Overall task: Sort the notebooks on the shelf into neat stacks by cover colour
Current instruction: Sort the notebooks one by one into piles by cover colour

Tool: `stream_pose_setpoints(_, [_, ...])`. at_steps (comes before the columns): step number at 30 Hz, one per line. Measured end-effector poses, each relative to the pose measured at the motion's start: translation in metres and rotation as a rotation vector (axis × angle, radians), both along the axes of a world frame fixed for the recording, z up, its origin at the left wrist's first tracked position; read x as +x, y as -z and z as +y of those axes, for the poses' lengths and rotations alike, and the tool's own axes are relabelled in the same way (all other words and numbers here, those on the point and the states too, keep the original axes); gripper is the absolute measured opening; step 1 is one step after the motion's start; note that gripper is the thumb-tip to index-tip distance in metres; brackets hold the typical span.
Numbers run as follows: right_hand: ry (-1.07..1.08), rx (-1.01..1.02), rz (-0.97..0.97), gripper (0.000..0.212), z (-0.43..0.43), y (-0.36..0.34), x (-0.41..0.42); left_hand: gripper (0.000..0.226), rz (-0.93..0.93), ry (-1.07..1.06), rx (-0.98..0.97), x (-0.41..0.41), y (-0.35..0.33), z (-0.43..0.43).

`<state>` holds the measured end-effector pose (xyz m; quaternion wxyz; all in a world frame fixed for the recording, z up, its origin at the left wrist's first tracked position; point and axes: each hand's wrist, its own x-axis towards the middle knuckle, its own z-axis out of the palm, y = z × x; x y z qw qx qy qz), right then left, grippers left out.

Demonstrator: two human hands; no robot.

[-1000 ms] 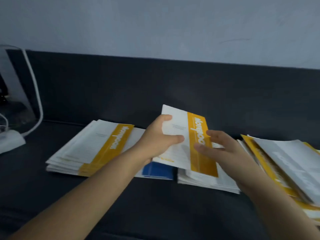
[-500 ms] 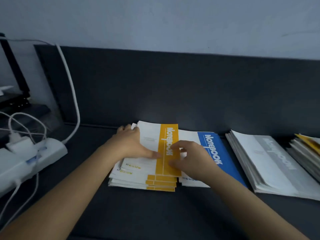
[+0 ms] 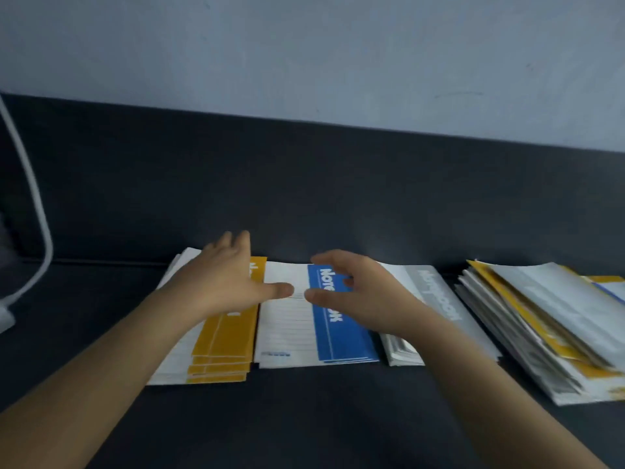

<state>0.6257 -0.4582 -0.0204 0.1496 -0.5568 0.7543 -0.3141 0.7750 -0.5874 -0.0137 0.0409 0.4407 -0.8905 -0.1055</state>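
Three sorted stacks lie side by side on the dark shelf [image 3: 304, 418]: a yellow-banded notebook stack [image 3: 223, 346] at the left, a blue-banded stack [image 3: 338, 340] in the middle, a grey-banded stack [image 3: 439, 299] to its right. My left hand [image 3: 223, 279] hovers flat over the yellow stack, fingers spread, holding nothing. Over the blue and grey stacks my right hand [image 3: 358, 296] is open with curled fingers, empty. A mixed, untidy pile of notebooks [image 3: 548, 326] lies at the far right.
A dark back panel [image 3: 304, 184] rises behind the stacks, with a pale wall above. A white cable [image 3: 33, 204] curves down at the far left towards a white power strip [image 3: 5, 319] at the frame edge.
The yellow notebook held a second ago was laid on the yellow stack. Both hands have since lifted off it and spread open, and the view has shifted right.
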Motion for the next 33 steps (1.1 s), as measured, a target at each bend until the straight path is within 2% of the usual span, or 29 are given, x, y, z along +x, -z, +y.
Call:
stream_pose_setpoints(3, [0.065, 0.076, 0.174, 0.06, 0.054, -0.012, -0.046, 0.118, 0.002, 0.112, 0.011, -0.049, 0.0, 0.046])
stream_pose_setpoints(6, [0.167, 0.156, 0.267, 0.062, 0.117, -0.022, -0.102, 0.112, -0.005, 0.197, -0.018, -0.107, 0.007, 0.095])
stream_pose_setpoints(12, [0.513, 0.509, 0.364, 0.078, 0.218, -0.017, -0.232, 0.104, 0.05, 0.327, 0.085, -0.207, 0.014, 0.188])
stream_pose_setpoints(14, [0.505, 0.624, 0.364, 0.081, 0.233, -0.006, -0.252, 0.096, 0.109, 0.356, 0.092, -0.232, 0.016, 0.21])
stream_pose_setpoints(16, [0.43, 0.648, 0.342, 0.085, 0.238, 0.005, -0.255, 0.086, 0.133, 0.369, 0.16, -0.251, 0.019, 0.224])
stream_pose_setpoints(19, [0.303, 0.553, 0.39, 0.092, 0.236, 0.015, -0.249, 0.078, 0.13, 0.316, 0.267, -0.269, 0.022, 0.237])
stream_pose_setpoints(23, [0.209, 0.479, 0.363, 0.088, 0.227, 0.021, -0.232, 0.065, 0.264, 0.233, 0.238, -0.272, 0.026, 0.236])
stream_pose_setpoints(26, [0.215, 0.298, 0.138, 0.064, 0.221, 0.013, -0.22, 0.068, 0.529, 0.188, 0.299, -0.263, 0.028, 0.221])
stream_pose_setpoints(29, [0.267, 0.059, -0.058, 0.071, 0.209, 0.009, -0.219, 0.073, 0.772, 0.12, 0.518, -0.244, 0.017, 0.197])
stream_pose_setpoints(31, [0.322, -0.075, -0.06, 0.08, 0.198, 0.008, -0.22, 0.075, 0.714, 0.152, 0.55, -0.225, -0.004, 0.174])
stream_pose_setpoints(33, [0.353, -0.119, -0.032, 0.092, 0.184, 0.006, -0.219, 0.068, 0.5, 0.235, 0.485, -0.205, -0.034, 0.151])
